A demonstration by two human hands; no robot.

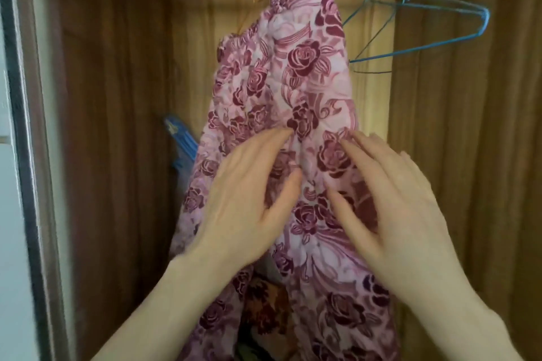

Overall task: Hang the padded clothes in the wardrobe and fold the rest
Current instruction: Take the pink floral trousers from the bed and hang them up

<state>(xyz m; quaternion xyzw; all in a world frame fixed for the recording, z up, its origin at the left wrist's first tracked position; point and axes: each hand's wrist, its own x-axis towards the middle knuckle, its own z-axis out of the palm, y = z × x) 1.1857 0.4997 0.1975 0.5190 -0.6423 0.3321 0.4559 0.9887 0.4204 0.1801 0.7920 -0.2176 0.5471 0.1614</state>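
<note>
Two bare forearms reaching forward side by side, left hand [249, 193] open with straight fingers, right hand [393, 202] open, fingers spread

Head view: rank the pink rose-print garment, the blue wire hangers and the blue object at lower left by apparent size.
1. Pink rose-print garment, by far the largest.
2. Blue wire hangers.
3. Blue object, mostly hidden behind the garment, so its true size is unsure.
</note>
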